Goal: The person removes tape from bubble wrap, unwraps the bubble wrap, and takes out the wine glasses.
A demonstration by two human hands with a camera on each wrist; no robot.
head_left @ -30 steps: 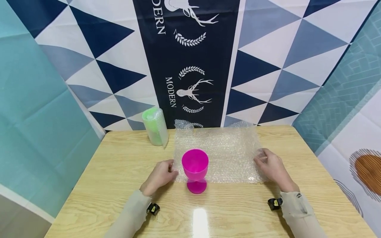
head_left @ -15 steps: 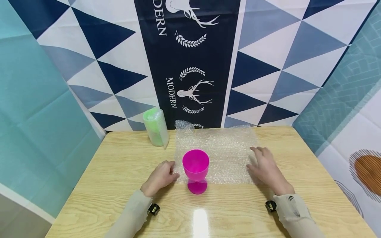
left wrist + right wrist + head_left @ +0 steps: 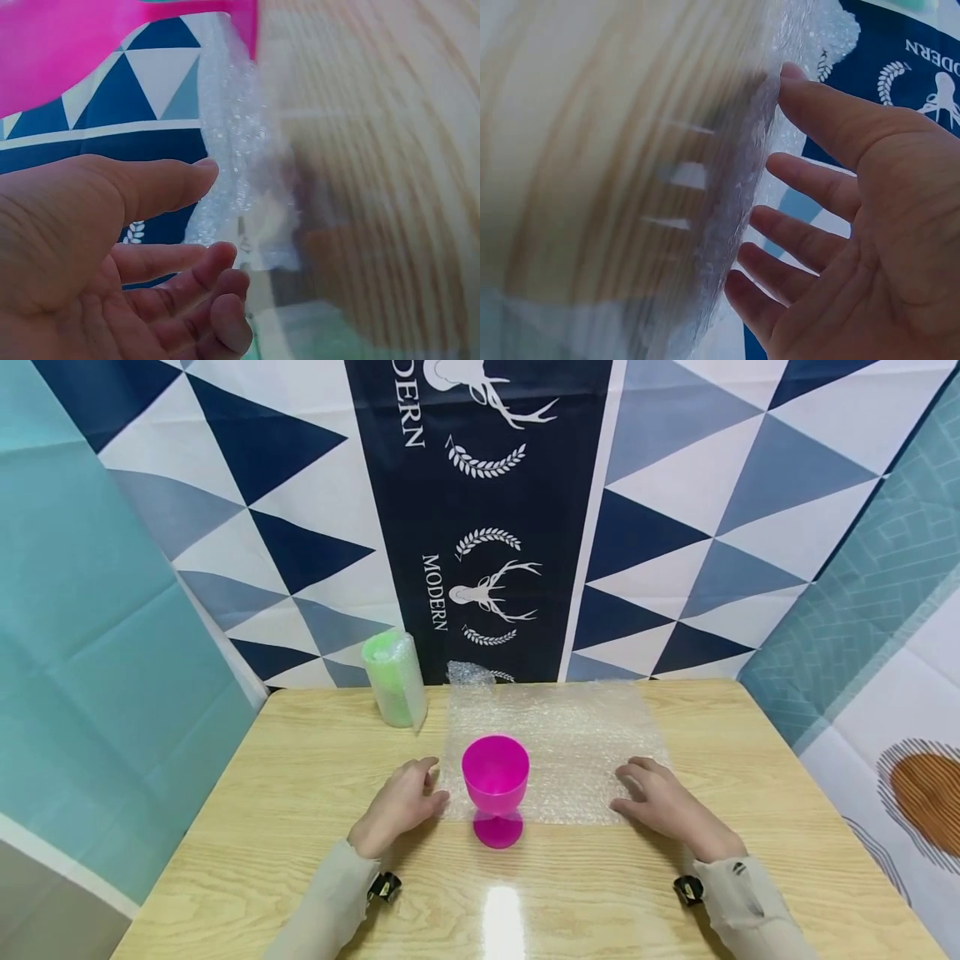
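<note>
A sheet of bubble wrap (image 3: 562, 735) lies spread on the table, its far left corner curled up. Over its near edge, left of the middle, stands a magenta plastic goblet (image 3: 497, 772), upright. My left hand (image 3: 401, 802) is at the sheet's left edge, just left of the goblet; in the left wrist view its thumb (image 3: 169, 184) and fingers are apart with nothing between them. On the right part of the sheet is my right hand (image 3: 667, 802). Its spread fingers (image 3: 802, 232) touch or hover just over the wrap; which one, I cannot tell.
A green roll-shaped item (image 3: 393, 681) wrapped in bubble wrap stands at the back left of the wooden table (image 3: 315, 752). Patterned cloth (image 3: 487, 527) hangs directly behind the table's far edge.
My right hand has let go of the sheet's right edge and moved left onto the wrap. The raised right side of the sheet now lies flatter. The left hand stays nearly still, its fingers looser.
</note>
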